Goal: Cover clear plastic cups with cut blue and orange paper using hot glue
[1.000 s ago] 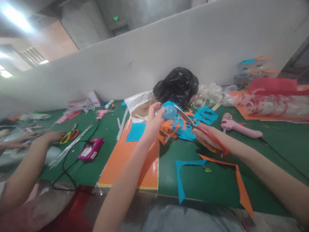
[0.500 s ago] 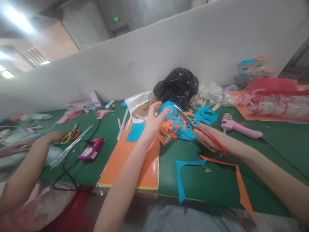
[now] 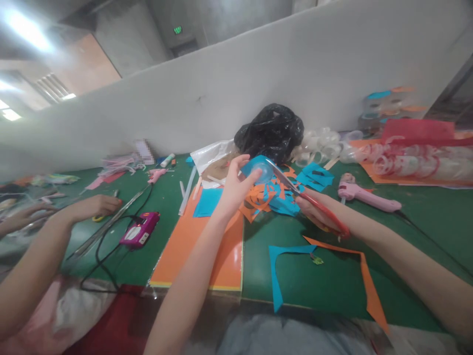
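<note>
The person's left hand point(image 3: 236, 183) is pinching blue paper point(image 3: 256, 159) and a round clear piece point(image 3: 264, 174) above the green table point(image 3: 321, 291), toward its far edge, while the right hand point(image 3: 312, 214) is gripping red-handled scissors point(image 3: 286, 181), seemingly cutting around, likely needing slow paper turning next.

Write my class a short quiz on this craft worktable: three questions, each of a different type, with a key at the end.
1. Fill the gap: the right hand grips a pair of red-handled ____.
2. True or false: the left hand holds a pink glue gun.
3. Short answer: what colours are the two L-shaped strips lying on the green table near its front edge?

Key:
1. Scissors.
2. False; it holds a blue sheet and a clear round plastic piece.
3. Blue and orange.
</note>
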The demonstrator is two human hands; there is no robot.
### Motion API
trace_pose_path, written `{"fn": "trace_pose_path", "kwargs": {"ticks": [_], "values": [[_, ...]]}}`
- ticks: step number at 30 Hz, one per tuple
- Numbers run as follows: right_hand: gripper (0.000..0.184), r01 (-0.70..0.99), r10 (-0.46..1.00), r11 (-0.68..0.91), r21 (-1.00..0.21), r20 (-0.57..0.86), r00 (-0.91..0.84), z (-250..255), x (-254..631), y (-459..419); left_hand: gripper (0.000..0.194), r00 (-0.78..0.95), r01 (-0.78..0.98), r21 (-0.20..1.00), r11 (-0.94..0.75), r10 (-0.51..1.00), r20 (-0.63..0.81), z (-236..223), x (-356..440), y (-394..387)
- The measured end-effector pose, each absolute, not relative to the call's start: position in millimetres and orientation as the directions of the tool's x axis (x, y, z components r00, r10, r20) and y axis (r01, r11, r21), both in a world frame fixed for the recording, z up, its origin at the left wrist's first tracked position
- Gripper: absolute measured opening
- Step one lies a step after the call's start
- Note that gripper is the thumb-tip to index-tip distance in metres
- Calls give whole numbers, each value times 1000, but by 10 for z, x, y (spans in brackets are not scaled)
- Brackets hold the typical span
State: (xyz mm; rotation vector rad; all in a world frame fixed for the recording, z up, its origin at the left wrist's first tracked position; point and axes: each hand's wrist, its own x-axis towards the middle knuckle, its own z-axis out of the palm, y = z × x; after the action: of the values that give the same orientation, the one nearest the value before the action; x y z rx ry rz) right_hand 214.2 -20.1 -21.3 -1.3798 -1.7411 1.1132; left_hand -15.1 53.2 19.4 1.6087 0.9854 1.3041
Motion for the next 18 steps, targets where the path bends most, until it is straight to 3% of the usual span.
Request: {"fn": "trace_pose_path", "kwargs": {"ticks": [10, 18], "values": [[62, 464, 980, 9, -886, -83, -178, -119, 2086, -252, 61, 59, -7, 950, -312, 948, 312, 169, -87, 512], [73, 454, 978, -50, -890, -136, -158, 15, 2030, -298, 66, -19, -204, 972, -115, 993, 114, 69, 70, 476]]}}
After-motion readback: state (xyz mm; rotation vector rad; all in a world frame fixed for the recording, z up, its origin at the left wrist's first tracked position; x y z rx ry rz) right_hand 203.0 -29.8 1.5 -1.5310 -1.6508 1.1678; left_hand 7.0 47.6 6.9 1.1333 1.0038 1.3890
